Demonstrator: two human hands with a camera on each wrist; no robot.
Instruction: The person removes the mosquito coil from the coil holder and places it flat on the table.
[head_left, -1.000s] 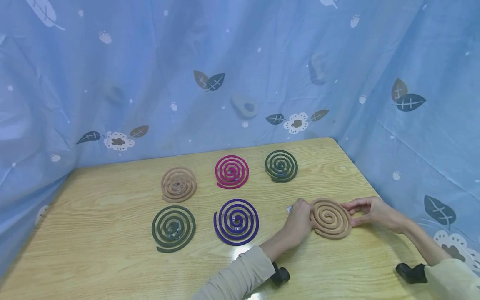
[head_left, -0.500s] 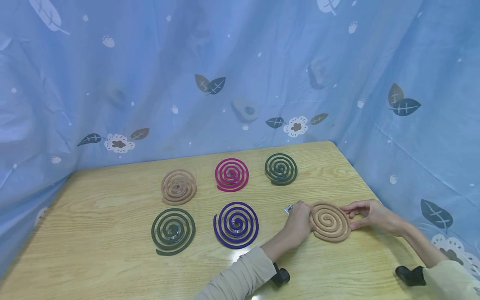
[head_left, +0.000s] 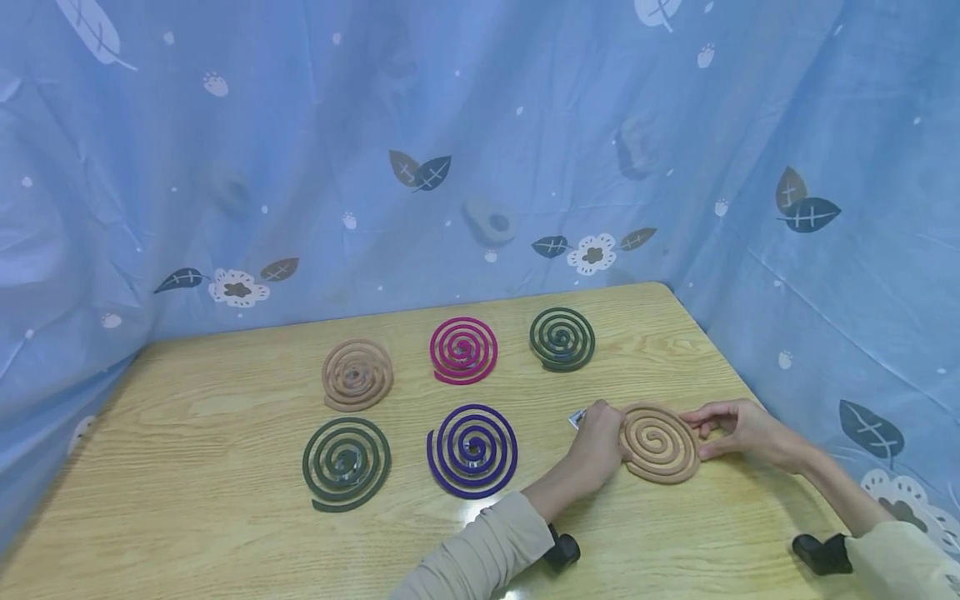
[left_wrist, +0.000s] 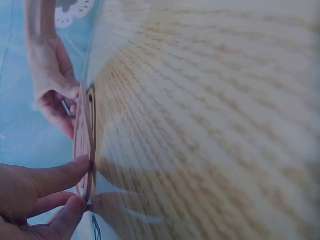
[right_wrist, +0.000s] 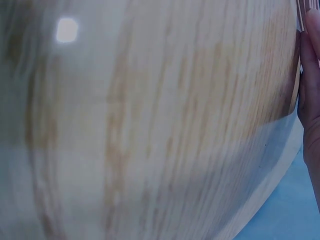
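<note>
A tan mosquito coil (head_left: 660,443) lies nearly flat just above or on the wooden table, at the right in the head view. My left hand (head_left: 598,440) pinches its left edge between thumb and fingers, while my right hand (head_left: 738,433) holds the opposite edge. Seen edge-on in the left wrist view, the coil (left_wrist: 84,145) shows two thin layers slightly apart on one side. A small shiny metal piece (head_left: 576,418) pokes out beside my left fingers, mostly hidden. Only part of my right hand (right_wrist: 311,90) shows in the right wrist view.
Several other coils sit on the table (head_left: 225,467): a tan one (head_left: 357,350), a magenta one (head_left: 463,325), two dark green ones, and a purple one (head_left: 472,410). Metal bits show under their centres. Blue patterned cloth (head_left: 480,167) hangs behind and along the right edge.
The head view has tilted a little, so everything sits slightly lower. Both hands keep their hold on the tan coil, which stays in about the same place.
</note>
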